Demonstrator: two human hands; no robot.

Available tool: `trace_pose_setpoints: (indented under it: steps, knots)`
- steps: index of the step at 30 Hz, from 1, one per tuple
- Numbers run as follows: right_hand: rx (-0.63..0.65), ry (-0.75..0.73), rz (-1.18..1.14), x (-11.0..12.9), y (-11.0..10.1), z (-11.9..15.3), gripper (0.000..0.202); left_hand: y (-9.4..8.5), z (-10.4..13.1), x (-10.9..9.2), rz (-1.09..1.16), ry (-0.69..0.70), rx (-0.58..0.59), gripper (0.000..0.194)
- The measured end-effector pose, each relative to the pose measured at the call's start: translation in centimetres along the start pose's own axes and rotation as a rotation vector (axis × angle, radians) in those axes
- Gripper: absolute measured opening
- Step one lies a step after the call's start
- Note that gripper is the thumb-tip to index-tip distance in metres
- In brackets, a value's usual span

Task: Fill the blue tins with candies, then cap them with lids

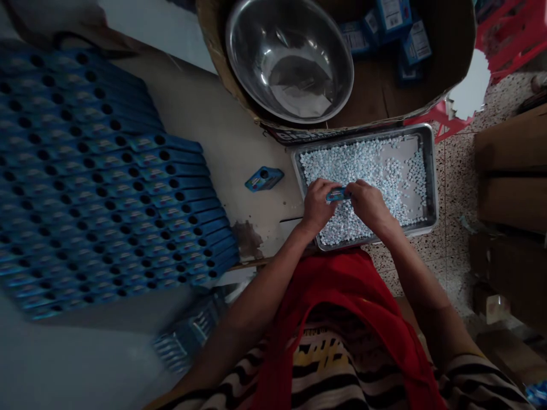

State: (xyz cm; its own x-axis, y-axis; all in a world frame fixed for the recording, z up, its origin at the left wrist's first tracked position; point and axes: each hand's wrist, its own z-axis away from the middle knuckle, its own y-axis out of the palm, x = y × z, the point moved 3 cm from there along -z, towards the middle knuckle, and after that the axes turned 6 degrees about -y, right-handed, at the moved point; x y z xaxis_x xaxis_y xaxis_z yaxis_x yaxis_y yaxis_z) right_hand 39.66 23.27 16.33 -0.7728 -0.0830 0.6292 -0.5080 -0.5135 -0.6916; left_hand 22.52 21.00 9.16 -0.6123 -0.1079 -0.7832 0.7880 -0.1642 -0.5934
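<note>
Over a metal tray (432, 188) of small white and pale blue pellets (342, 156), both of my hands hold one small blue box (336, 194). My left hand (318, 205) grips its left end, with the fingers closed round it. At the right end, my right hand (368, 204) has its fingers pressed on the box and hides that part. Another small blue box (264, 178), with a dark round hole, lies on the table (222, 114) left of the tray.
Rows of blue boxes (106, 188) with dark holes cover the left side. Beyond the tray, a large cardboard box (371, 108) holds a steel bowl (290, 62) and several blue cartons (392, 14). Brown cartons (510, 199) stand at the right, near a red stool (513, 40).
</note>
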Motion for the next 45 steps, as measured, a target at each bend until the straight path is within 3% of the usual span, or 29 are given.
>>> trace_pose_setpoints:
  steps: [3,11,14,17,20,23,25,28,33,37,41,45]
  knots:
    - [0.069,0.025,0.155,0.8,0.1,-0.8,0.032,0.2,0.0,-0.4,-0.02,0.038,-0.004,0.035]
    - [-0.038,0.037,0.164,0.8,0.6,-0.3,0.025,0.9,-0.1,-0.9,-0.002,0.039,0.003,0.039]
    - [-0.161,0.045,0.078,-1.1,0.1,-0.2,0.019,0.4,-0.3,-0.2,0.049,0.024,-0.006,0.041]
    - [-0.29,0.12,0.124,-4.8,-0.5,-2.3,0.02,-0.7,-0.3,1.4,0.14,-0.029,-0.065,0.039]
    - [-0.293,0.136,0.263,-7.9,0.5,-6.4,0.028,-1.6,0.0,2.5,0.214,-0.03,-0.037,0.036]
    - [-0.237,0.141,0.377,-8.9,2.6,-9.7,0.046,-2.1,0.4,2.9,0.211,-0.034,-0.011,0.035]
    - [-0.189,0.181,0.397,-8.8,3.9,-10.2,0.049,-2.5,0.6,3.1,0.177,-0.069,-0.053,0.035]
    - [-0.081,0.235,0.332,-8.4,4.7,-8.6,0.04,-2.9,0.7,3.2,0.14,-0.089,-0.071,0.035]
    - [-0.021,0.315,-0.009,-7.6,3.3,-4.2,0.029,-2.9,0.4,3.1,0.09,-0.119,-0.058,0.04]
    - [-0.086,0.164,-0.267,-4.8,1.7,-1.8,0.027,-2.4,0.3,2.3,0.029,-0.12,-0.052,0.043]
    - [-0.102,-0.008,-0.189,-1.5,1.4,-1.4,0.027,-1.9,0.3,1.3,-0.008,-0.086,-0.048,0.041]
    - [-0.084,-0.019,-0.103,-0.1,1.8,-1.6,0.033,-1.6,0.4,0.8,-0.02,-0.057,-0.056,0.039]
